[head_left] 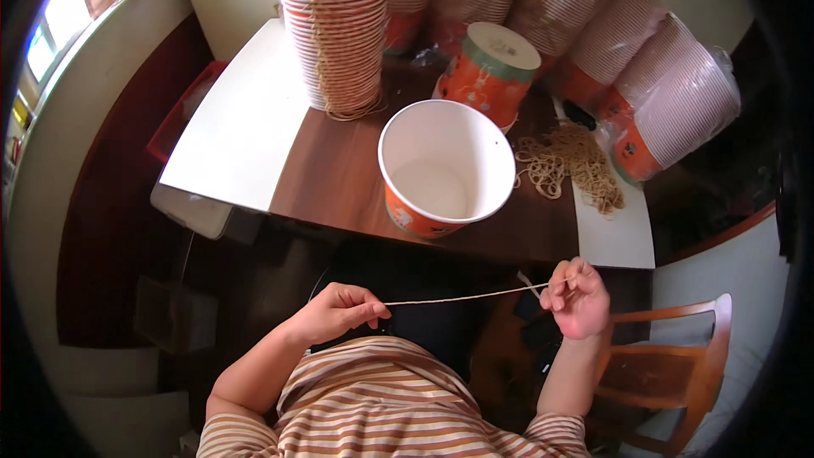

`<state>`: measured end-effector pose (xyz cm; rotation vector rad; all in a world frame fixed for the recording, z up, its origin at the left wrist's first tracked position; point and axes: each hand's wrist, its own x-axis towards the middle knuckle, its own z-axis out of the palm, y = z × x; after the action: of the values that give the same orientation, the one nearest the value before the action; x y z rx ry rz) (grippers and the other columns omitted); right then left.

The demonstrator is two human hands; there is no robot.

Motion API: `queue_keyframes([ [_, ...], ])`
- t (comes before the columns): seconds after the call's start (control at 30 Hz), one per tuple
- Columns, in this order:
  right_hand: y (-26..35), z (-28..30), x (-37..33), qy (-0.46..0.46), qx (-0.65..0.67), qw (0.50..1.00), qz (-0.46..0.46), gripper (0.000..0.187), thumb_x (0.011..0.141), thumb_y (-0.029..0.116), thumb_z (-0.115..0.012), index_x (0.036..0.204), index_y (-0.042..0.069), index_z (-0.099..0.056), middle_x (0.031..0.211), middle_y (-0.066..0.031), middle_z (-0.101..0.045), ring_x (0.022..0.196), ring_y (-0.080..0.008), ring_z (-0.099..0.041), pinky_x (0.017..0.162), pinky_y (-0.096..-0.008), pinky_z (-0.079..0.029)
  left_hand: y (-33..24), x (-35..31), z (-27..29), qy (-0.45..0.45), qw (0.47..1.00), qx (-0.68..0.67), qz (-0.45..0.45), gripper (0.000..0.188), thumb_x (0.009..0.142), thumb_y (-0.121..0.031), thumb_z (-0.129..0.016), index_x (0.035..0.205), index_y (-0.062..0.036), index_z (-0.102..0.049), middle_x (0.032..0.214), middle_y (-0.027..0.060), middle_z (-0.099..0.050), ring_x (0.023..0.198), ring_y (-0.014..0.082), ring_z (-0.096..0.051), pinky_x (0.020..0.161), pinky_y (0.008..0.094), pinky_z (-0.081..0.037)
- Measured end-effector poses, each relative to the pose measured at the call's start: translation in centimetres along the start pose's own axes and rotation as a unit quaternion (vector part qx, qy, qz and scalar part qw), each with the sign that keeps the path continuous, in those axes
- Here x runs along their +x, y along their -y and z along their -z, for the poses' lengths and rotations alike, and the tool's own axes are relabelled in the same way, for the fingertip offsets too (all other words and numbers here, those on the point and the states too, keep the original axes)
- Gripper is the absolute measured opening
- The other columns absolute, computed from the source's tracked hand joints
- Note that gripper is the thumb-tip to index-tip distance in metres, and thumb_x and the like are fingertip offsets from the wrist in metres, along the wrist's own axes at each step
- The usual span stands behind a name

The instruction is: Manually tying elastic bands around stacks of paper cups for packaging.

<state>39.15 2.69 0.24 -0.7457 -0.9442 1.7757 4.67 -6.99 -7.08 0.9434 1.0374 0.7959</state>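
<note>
Both hands held a thin tan string (462, 298) pulled straight between them, below the near edge of the tabletop (339, 178) and above the person's lap. Left hand (339, 312) had its fingers curled together, thumb and forefinger pinched on the string's left end. Right hand (577, 297) was likewise closed, fingertips clamped on the right end, with a short pale tail of string sticking up and to the left from the pinch. The string ran almost level, rising slightly toward the right hand.

On the tabletop, close to its near edge, stood an open paper bucket (445, 168), white inside and orange outside, upright. Just behind it, toward the far edge, a second bucket with a green-rimmed lid (490, 68) leaned a little. A tall stack of nested cups (337, 25) stood at the far left part of the wooden surface, with a loop of string draped down its side. Near the right edge lay a loose heap of tan string pieces (570, 165), partly on a white board (619, 233). Sleeves of cups wrapped in clear plastic (670, 93) lay along the far right corner. A wooden chair (670, 356) stood to the person's right, off the table.
</note>
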Motion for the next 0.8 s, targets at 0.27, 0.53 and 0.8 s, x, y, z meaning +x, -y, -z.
queue_keyframes([
  [0.27,-4.5,-1.4,-2.6,0.184,-0.529,0.828,0.003,0.006,0.074,0.002,-0.071,0.079,0.002,-0.067,0.089,-0.0101,-0.066,0.081,-0.0197,-0.064,0.075,-0.03,-0.05,-0.4,0.1,-0.8,-0.012,0.998,-0.039,0.037,0.031,0.092,-0.029,-0.061,0.077,-0.0028,-0.067,0.064,-0.0032,-0.055,0.061,0.0044,-0.044,0.055,0.0209,-0.037],
  [0.53,-10.4,-9.0,-0.3,0.203,-0.393,0.894,0.071,0.062,0.072,0.013,-0.077,0.126,0.001,-0.05,0.121,-0.0149,-0.055,0.111,-0.0262,-0.055,0.095,-0.0347,-0.043,-1.0,2.4,-2.4,0.108,0.992,-0.048,0.053,0.027,0.093,-0.025,-0.06,0.081,-0.0019,-0.067,0.076,0.0001,-0.065,0.063,0.004,-0.048,0.06,0.0207,-0.041],
  [0.8,-12.8,-8.5,0.5,0.12,-0.442,0.87,0.181,0.016,0.079,-0.004,-0.068,0.095,-0.001,-0.066,0.085,-0.0084,-0.063,0.073,-0.0158,-0.062,0.064,-0.024,-0.05,-0.2,2.7,-1.4,0.089,0.975,-0.176,0.101,0.033,0.096,-0.028,-0.053,0.092,0.0013,-0.069,0.076,0.0049,-0.064,0.064,0.0082,-0.05,0.058,0.0221,-0.04],
])
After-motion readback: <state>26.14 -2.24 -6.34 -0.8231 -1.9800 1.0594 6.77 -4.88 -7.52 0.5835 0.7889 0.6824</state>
